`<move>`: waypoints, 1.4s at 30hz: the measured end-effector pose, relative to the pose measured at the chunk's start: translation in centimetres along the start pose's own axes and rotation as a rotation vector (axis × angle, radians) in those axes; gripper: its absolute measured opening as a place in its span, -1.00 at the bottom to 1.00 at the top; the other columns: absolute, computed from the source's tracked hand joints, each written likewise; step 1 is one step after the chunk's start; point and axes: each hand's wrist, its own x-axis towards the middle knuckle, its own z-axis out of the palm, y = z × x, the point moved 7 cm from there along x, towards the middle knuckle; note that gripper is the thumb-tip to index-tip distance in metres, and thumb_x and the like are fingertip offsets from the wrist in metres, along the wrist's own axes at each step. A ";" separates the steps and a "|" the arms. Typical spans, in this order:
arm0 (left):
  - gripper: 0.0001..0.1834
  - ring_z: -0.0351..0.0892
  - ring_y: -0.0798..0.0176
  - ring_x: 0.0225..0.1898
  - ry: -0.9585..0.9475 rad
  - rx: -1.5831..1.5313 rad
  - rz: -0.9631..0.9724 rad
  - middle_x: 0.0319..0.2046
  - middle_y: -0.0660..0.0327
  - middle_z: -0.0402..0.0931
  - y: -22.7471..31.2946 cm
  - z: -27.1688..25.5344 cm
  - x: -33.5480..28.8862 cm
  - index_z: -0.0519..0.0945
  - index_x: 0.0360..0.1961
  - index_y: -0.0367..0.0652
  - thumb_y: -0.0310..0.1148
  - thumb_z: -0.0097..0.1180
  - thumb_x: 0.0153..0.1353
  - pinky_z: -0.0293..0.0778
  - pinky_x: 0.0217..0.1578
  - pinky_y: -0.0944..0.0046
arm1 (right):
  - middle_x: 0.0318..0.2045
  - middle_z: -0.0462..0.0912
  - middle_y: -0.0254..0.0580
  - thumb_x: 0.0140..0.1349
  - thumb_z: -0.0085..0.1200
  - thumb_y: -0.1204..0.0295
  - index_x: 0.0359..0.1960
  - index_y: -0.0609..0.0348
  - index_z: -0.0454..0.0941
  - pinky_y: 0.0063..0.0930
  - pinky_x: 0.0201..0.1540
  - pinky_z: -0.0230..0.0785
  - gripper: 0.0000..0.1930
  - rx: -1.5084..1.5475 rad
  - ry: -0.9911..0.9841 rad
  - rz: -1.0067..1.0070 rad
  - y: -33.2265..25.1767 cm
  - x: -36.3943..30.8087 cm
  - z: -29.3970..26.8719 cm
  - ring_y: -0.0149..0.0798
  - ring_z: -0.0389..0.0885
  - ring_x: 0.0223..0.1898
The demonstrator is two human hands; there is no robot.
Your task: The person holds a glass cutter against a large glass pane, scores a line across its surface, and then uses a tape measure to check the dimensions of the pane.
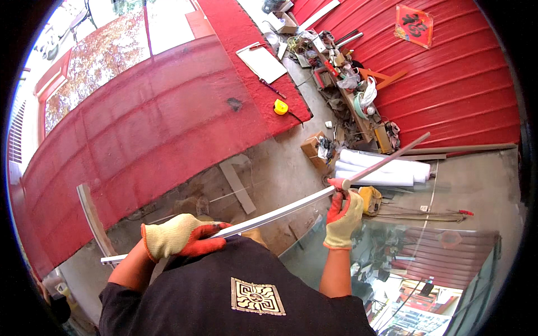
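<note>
A long, thin white bar runs slantwise in front of my chest, rising to the right. My left hand, in a cream glove with orange-red fingers, closes over its left part. Farther right, my right hand, gloved alike, grips it with thumb and fingers near a small round pale end piece. Beyond that piece a thinner pinkish-brown rod carries on to the upper right. Whether rod and bar are one tool, I cannot tell. The fingertips under the bar are partly hidden.
A glass sheet covers much of the red worktable. On the table lie a yellow tape measure, a dark pen-like tool and a paper pad. White rolls and a cluttered shelf stand right. Reflective glass lies lower right.
</note>
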 end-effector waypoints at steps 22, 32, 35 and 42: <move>-0.47 0.47 0.51 -0.22 0.364 -0.307 -0.230 -0.35 0.27 0.64 4.6 4.2 6.8 0.58 0.28 -0.19 -0.15 0.22 0.39 0.52 -0.14 0.31 | -0.10 0.79 -0.09 0.36 0.27 0.57 -0.03 0.21 0.56 -0.36 0.08 0.57 -0.79 0.975 -0.042 0.081 10.4 9.6 10.2 -0.26 0.74 -0.01; -0.56 0.58 0.48 -0.23 0.642 -0.365 -0.373 -0.32 0.09 0.71 6.2 9.6 10.3 0.64 0.17 -0.22 -0.19 0.23 0.38 0.56 -0.13 0.29 | -0.10 0.72 -0.11 0.35 0.26 0.57 -0.02 0.25 0.57 -0.39 0.11 0.52 -0.79 1.096 -0.258 0.089 13.3 9.2 14.1 -0.31 0.68 -0.05; -0.55 0.54 0.52 -0.23 0.738 -0.464 -0.312 -0.30 0.16 0.73 6.3 11.3 9.8 0.63 0.19 -0.24 -0.21 0.27 0.37 0.56 -0.13 0.31 | -0.23 0.71 -0.27 0.27 0.37 0.57 -0.03 0.24 0.61 -0.48 0.01 0.52 -0.73 1.091 -0.231 0.033 11.9 9.1 14.4 -0.42 0.65 -0.17; -0.49 0.45 0.52 -0.22 0.746 -0.662 -0.353 -0.30 0.35 0.66 4.0 13.6 4.9 0.62 0.25 -0.26 -0.28 0.28 0.32 0.52 -0.13 0.35 | -0.19 0.74 -0.24 0.24 0.40 0.54 -0.04 0.24 0.62 -0.47 0.00 0.54 -0.71 0.975 -0.296 -0.147 4.8 8.3 12.0 -0.38 0.70 -0.14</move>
